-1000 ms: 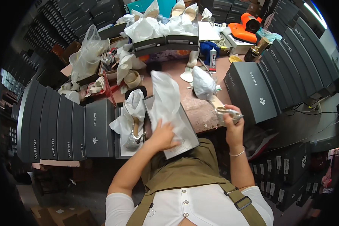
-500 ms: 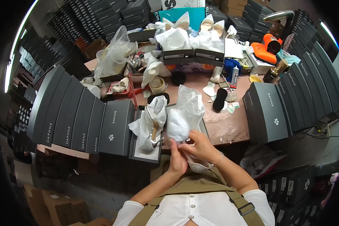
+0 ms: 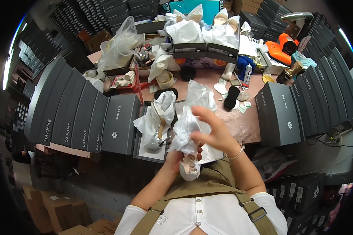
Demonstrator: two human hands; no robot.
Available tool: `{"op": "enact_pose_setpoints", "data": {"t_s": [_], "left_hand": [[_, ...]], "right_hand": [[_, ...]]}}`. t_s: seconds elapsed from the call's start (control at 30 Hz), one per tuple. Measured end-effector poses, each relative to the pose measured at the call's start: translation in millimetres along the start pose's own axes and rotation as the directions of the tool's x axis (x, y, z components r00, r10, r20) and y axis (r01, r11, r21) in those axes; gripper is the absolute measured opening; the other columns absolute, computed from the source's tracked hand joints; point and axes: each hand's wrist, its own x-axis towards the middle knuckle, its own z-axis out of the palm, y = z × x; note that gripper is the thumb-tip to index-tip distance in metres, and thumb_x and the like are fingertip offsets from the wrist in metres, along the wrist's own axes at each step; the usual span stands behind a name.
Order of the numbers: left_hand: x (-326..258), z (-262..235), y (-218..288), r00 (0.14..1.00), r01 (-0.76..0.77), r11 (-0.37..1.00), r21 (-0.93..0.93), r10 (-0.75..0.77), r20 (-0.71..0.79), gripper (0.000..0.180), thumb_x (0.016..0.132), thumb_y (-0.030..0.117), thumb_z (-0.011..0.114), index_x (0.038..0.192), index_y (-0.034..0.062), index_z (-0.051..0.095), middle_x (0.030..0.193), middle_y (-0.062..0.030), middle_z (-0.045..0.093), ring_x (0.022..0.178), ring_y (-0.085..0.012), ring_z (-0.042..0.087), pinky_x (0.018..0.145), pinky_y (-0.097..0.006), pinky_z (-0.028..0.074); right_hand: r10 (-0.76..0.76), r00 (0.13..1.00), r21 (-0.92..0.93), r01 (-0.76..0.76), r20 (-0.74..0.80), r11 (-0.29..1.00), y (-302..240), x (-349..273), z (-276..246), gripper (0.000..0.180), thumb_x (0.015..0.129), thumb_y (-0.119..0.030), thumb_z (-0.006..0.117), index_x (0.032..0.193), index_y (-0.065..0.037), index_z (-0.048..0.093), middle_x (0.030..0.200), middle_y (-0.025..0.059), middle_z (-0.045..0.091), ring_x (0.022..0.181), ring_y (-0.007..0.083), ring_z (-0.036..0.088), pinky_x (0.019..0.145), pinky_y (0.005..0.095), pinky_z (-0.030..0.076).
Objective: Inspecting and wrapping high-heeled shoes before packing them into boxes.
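My left hand [image 3: 174, 159] grips a silver glitter high-heeled shoe [image 3: 190, 170] from below, its fingers wrapped round the middle. The shoe's toe points toward me, and crumpled white tissue paper [image 3: 184, 128] covers its far part. Just right of that tissue hovers my right hand [image 3: 215, 131], fingers and thumb spread, holding nothing. A matching silver shoe [image 3: 155, 145] lies on white paper in an open dark grey shoebox [image 3: 139, 155] to the left. More tissue [image 3: 201, 94] stands up behind the shoe in my hand.
Closed grey shoeboxes stand in rows at left [image 3: 119, 125] and right [image 3: 280, 113]. At the back, two open boxes [image 3: 222, 51] hold paired shoes. A tape roll [image 3: 165, 79], a black pad [image 3: 231, 97], a glue tube [image 3: 247, 76] and an orange tool [image 3: 278, 53] lie around the pink tabletop.
The shoe's toe has turned into view toward me, with tissue now loosely over its far part. My right hand has come off the bundle and spread its fingers; the left keeps hold.
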Motion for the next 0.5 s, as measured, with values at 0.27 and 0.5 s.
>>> {"op": "enact_pose_setpoints", "data": {"t_s": [0.27, 0.5], "left_hand": [[3.2, -34.3, -7.0, 0.958, 0.287, 0.905, -0.315, -0.279, 0.070, 0.063, 0.093, 0.053, 0.037, 0.129, 0.0018, 0.042, 0.115, -0.0259, 0.054, 0.082, -0.0308, 0.061, 0.067, -0.043, 0.055], [-5.7, -16.7, -13.3, 0.912, 0.382, 0.887, -0.258, -0.318, 0.259, 0.079, 0.090, 0.070, 0.018, 0.137, 0.0087, 0.037, 0.123, -0.0276, 0.049, 0.086, -0.0324, 0.058, 0.068, -0.045, 0.053]], "right_hand": [[0.157, 0.957, 0.074, -0.143, -0.245, 0.987, 56.0, -24.2, 26.2, 0.019, 0.083, -0.010, 0.064, 0.099, -0.001, 0.062, 0.091, 0.0044, 0.062, 0.085, 0.0152, 0.059, 0.073, 0.0286, 0.048], [0.140, 0.744, 0.152, -0.052, -0.653, 0.987, 95.2, 25.5, -16.3, 0.017, 0.092, -0.014, 0.058, 0.093, 0.003, 0.062, 0.073, -0.0037, 0.056, 0.064, 0.0027, 0.046, 0.055, 0.0190, 0.038]]}}
